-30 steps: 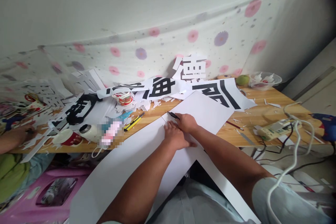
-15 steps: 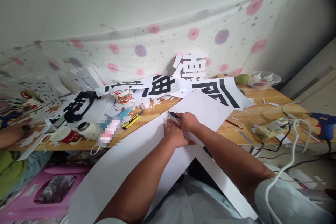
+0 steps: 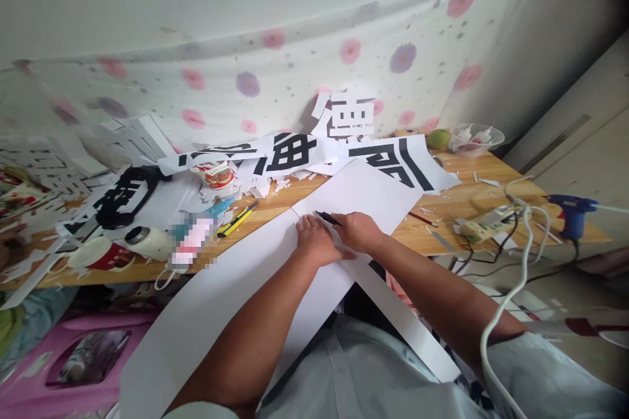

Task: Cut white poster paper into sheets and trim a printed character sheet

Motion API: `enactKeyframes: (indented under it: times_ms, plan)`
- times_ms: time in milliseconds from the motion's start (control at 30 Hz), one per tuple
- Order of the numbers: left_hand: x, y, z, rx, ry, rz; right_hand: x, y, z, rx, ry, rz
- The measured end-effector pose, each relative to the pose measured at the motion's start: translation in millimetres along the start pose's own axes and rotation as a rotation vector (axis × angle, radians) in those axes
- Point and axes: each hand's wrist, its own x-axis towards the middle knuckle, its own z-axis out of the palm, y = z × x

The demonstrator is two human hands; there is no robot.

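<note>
Near the centre of the frame, a large white sheet (image 3: 216,301) is spread over the tabletop (image 3: 464,200), its lower part carried past the near edge towards the bottom of the frame. Its surface is pressed by the left hand (image 3: 317,242), laid palm down with the fingers a little apart and nothing seen gripped. Just beside those fingers, a slim black tool (image 3: 328,217) is pinched in the right hand (image 3: 361,231), tip down at the paper; whether it is a pen or a knife cannot be told. A white strip (image 3: 407,324) is seen running from near the hands to the lower right. The sheet is judged light and fairly stiff, like thin card, but easily creased, and apt to slide or sag where it is unsupported. It is best held flat under spread fingers close to the tool tip, and lifted by two far-apart edges rather than by one corner. To the left of centre, a yellow cutter (image 3: 237,219) is found near a paper cup (image 3: 219,177); at right, a blue glue gun (image 3: 572,213) is seen.
</note>
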Motion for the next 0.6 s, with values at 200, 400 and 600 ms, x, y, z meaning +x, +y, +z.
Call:
enactKeyframes:
  times_ms: [200,400,600]
  plan:
    - [2,2,-0.4,0.066,0.03,0.003,-25,6,-6,-0.038,-0.033,0.001]
    - [2,5,-4.7,0.106,0.001,0.009,-49,17,-8,-0.008,-0.06,-0.016]
    - [2,5,-4.4,0.114,0.022,0.001,-70,21,-11,0.02,-0.06,0.005]
